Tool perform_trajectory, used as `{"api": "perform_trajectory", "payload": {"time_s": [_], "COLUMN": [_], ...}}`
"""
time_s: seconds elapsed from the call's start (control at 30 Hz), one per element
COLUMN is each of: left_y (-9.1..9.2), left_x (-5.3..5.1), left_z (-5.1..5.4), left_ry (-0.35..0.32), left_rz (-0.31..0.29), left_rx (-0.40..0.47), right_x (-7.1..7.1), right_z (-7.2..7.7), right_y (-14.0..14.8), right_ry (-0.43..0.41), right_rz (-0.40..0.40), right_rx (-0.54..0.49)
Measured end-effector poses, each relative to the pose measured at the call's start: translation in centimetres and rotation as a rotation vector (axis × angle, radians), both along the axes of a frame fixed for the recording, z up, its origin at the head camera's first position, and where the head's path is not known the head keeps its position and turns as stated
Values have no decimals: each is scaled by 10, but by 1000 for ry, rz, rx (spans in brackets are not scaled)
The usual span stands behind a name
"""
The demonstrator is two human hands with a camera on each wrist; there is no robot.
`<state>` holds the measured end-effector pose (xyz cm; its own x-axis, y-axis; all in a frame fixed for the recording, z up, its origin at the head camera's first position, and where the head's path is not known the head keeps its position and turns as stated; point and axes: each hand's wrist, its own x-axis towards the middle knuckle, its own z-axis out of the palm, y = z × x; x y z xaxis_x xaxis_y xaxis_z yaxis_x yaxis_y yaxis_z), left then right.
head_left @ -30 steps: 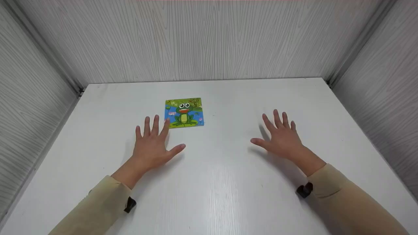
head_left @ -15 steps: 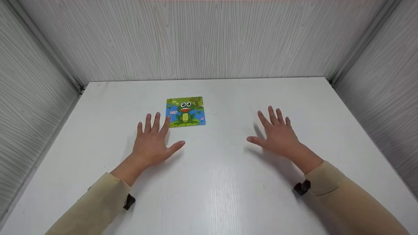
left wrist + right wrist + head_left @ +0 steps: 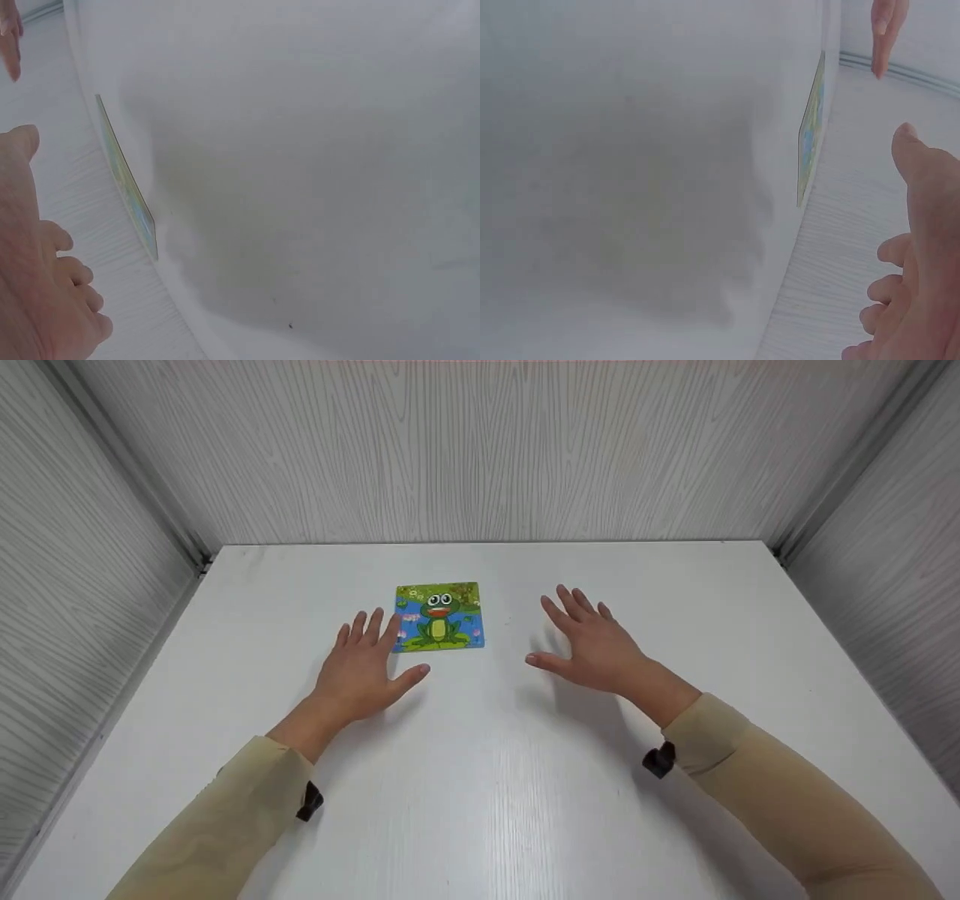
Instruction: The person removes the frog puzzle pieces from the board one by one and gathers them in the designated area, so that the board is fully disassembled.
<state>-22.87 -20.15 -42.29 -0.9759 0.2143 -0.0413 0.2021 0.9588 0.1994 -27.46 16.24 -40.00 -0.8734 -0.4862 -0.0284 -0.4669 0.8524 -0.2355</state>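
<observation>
A square picture board [image 3: 440, 616] with a cartoon green frog on blue and green lies flat on the white table. My left hand [image 3: 358, 675] hovers at its lower left, fingers spread and holding nothing; in the head view the index fingertip overlaps the board's left edge. To the right of the board, my right hand [image 3: 596, 649] is held above the table with its fingers extended, also holding nothing. Both wrist views show the board edge-on: the thin board [image 3: 127, 180] in the left one, the same board [image 3: 811, 131] in the right one.
The white table [image 3: 480, 810] ends at a pale wood-grain back wall [image 3: 480, 450]. Similar panels stand at the left [image 3: 67, 585] and right [image 3: 900, 562]. Small black devices sit under both cuffs, the left device [image 3: 310, 801] and the right device [image 3: 659, 760].
My right hand has moved left and forward, closer to the frog board. My left hand has shifted slightly forward. The whole head view has drifted a little, and the board lies as before.
</observation>
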Motion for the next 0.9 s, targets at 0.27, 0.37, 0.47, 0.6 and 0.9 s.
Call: {"api": "perform_trajectory", "payload": {"time_s": [0.27,0.37,0.47,0.6,0.9], "left_y": [0,-1,-4,-7,-8], "left_x": [-13,-17,-21,-24,-30], "left_z": [0,-1,-4,-8,-15], "left_ry": [-26,-33,-46,-73,-111], "left_rz": [-24,-27,-28,-32,-58], "left_rx": [17,24,27,28,29], "right_x": [-16,-22,-27,-33,-36], "right_z": [1,-3,-7,-15,-30], "right_y": [-36,-48,-59,-73,-95], "right_ry": [-54,-70,-82,-105,-161], "right_rz": [67,82,82,70,77], "right_rx": [-22,-29,-31,-26,5]}}
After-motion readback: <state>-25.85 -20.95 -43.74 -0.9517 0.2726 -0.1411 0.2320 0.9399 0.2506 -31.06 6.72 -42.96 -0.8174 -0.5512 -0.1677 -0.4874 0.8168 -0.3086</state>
